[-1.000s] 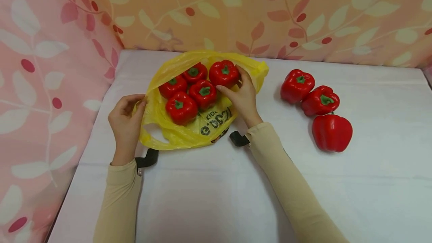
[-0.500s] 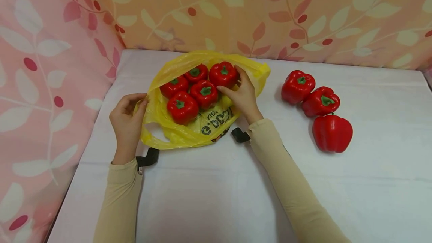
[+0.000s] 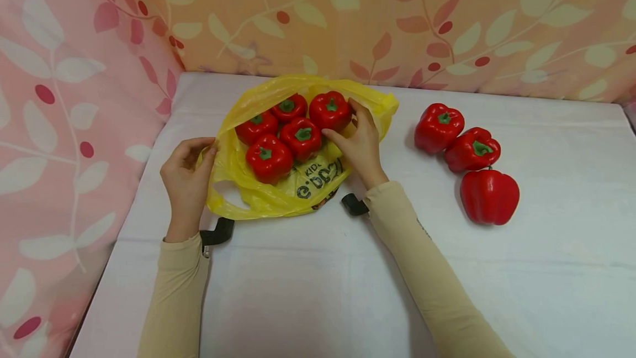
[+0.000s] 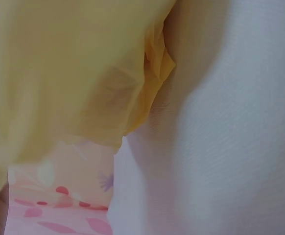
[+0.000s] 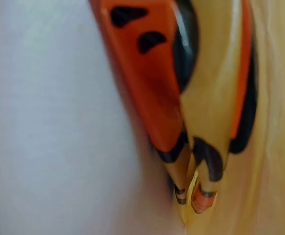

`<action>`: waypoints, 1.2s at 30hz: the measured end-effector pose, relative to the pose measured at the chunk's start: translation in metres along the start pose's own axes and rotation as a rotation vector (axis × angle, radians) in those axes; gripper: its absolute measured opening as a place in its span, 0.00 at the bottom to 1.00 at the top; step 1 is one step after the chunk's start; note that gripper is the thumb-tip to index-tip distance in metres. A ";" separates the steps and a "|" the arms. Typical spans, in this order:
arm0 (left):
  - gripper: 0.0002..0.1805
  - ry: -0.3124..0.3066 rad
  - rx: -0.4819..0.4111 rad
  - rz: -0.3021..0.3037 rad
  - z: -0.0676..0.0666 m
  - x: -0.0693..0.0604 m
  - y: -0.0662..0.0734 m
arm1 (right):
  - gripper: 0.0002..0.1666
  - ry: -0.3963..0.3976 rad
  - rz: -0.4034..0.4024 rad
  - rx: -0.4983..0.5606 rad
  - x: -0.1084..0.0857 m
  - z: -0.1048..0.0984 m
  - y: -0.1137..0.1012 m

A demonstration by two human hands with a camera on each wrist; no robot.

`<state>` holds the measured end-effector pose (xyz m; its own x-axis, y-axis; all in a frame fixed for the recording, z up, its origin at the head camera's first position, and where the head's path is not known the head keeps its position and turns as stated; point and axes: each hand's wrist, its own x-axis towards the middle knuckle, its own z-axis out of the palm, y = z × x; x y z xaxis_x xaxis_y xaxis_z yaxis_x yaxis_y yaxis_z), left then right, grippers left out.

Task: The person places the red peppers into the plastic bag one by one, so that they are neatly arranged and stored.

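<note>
- Right hand [image 3: 361,148] moved slightly toward 4 o'clock.
- It seemingly grips a pepper [image 3: 330,111], inside the bag [image 3: 268,203] at 1 o'clock.
- Left hand [image 3: 186,173] pinches the bag at 9 o'clock, likely spreading it.

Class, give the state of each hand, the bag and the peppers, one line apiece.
Yellow bag: open
Left hand: pinching the bag's edge
Right hand: holding the rightmost pepper inside
Other four bagged peppers: unheld, inside
Two farther loose peppers: outside the bag, unheld
Nearest loose pepper: outside, unheld, on its side
</note>
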<state>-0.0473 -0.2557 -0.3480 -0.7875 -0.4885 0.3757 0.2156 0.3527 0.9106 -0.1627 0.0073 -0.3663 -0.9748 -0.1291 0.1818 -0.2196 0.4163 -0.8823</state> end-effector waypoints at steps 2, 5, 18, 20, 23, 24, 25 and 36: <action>0.09 0.000 -0.001 0.001 0.000 0.000 0.000 | 0.45 0.011 -0.004 0.004 -0.001 0.000 0.000; 0.09 -0.005 -0.023 -0.001 -0.001 -0.001 -0.001 | 0.43 0.023 -0.004 0.024 -0.001 0.001 -0.001; 0.08 -0.031 -0.021 0.023 0.001 -0.002 0.000 | 0.43 0.024 -0.009 0.037 0.003 0.002 0.003; 0.09 -0.028 -0.023 0.026 0.002 -0.002 0.000 | 0.44 0.028 -0.014 0.018 0.001 0.001 0.002; 0.09 -0.023 -0.026 0.028 0.001 -0.001 0.001 | 0.44 0.039 -0.032 0.005 -0.002 0.000 0.001; 0.09 -0.021 -0.028 0.027 0.001 -0.001 0.001 | 0.43 0.041 -0.036 0.010 -0.004 -0.001 0.000; 0.09 -0.019 -0.028 0.026 0.001 -0.001 0.001 | 0.43 0.045 -0.042 0.020 -0.006 -0.002 0.000; 0.09 -0.017 0.003 0.019 -0.002 0.000 0.002 | 0.37 0.043 -0.088 0.251 -0.043 -0.029 -0.018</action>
<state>-0.0454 -0.2564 -0.3455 -0.7929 -0.4683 0.3899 0.2288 0.3643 0.9028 -0.1177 0.0317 -0.3460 -0.9543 -0.1143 0.2761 -0.2925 0.1686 -0.9413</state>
